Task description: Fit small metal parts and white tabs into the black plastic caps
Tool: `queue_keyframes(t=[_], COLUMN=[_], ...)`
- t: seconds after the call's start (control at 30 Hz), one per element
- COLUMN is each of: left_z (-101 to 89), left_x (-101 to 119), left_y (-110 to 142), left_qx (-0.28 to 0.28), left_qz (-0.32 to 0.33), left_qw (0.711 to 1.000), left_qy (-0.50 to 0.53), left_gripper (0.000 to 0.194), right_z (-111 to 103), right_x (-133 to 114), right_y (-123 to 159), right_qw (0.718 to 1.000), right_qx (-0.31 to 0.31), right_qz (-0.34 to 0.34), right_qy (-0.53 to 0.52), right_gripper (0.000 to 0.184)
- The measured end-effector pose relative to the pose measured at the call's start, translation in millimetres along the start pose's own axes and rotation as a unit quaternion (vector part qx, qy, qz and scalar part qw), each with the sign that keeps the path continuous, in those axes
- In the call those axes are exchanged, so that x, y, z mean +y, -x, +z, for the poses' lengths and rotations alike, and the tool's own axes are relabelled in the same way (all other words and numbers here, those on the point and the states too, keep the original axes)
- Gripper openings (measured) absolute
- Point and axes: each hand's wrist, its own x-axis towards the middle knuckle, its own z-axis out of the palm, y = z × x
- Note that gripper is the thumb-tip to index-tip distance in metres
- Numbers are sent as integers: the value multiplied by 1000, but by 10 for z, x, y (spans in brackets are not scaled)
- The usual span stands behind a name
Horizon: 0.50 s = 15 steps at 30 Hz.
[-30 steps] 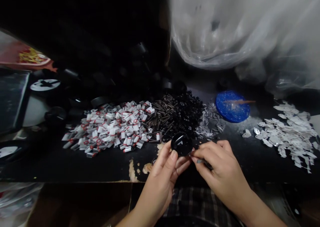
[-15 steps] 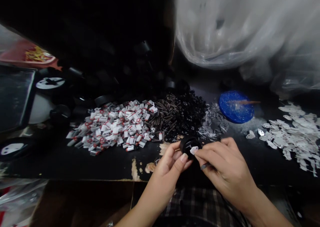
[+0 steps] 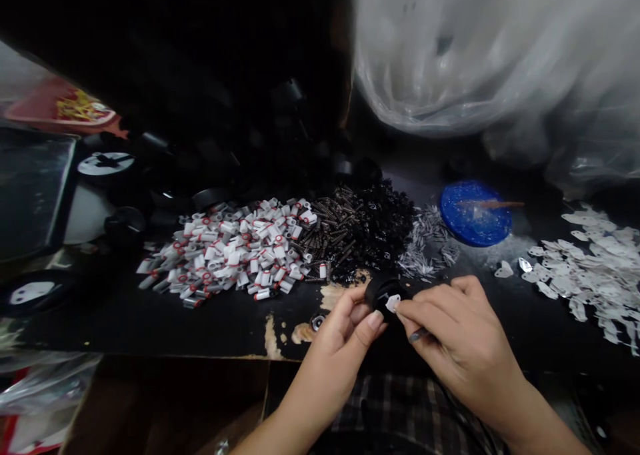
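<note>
1. Black cup (image 3: 374,295), lower centre: looks like plastic, kinda glossy inside.
2. Little pale plate (image 3: 393,302) at its mouth: smooth, can't tell if metal or plastic.
3. Sleeves (image 3: 235,255), left of centre: smooth plastic by the look.
4. Springs (image 3: 336,218), mid-frame: metal, dull shine.
5. Blue dish (image 3: 449,223), right of centre: shiny plastic, wet-looking sheen.
6. Bag (image 3: 440,81), upper right: filmy see-through plastic.
7. Worktop (image 3: 200,331): smooth black, rough wood-looking worn patches (image 3: 271,338).
</note>
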Motion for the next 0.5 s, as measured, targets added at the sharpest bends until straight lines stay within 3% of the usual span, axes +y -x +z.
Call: queue_keyframes(t=[0.17,0.33,0.5], left_z=[17,51,86], left_x=[-16,-42,-54], left_y=[-7,-41,-73], left_qx=[3,68,65], left_qz=[16,61,84], left_qw=[1000,996,994], left_qy=[-14,1,13], left_gripper=[22,12,10], right_z=[4,115,185], right_x=[-27,-123,-180], right_y=[-3,57,82], right_qw=[1000,999,997], right_qx=[-12,33,55], right_qz=[-4,18,43], right_qy=[0,-10,-22], right_gripper=[11,10,10])
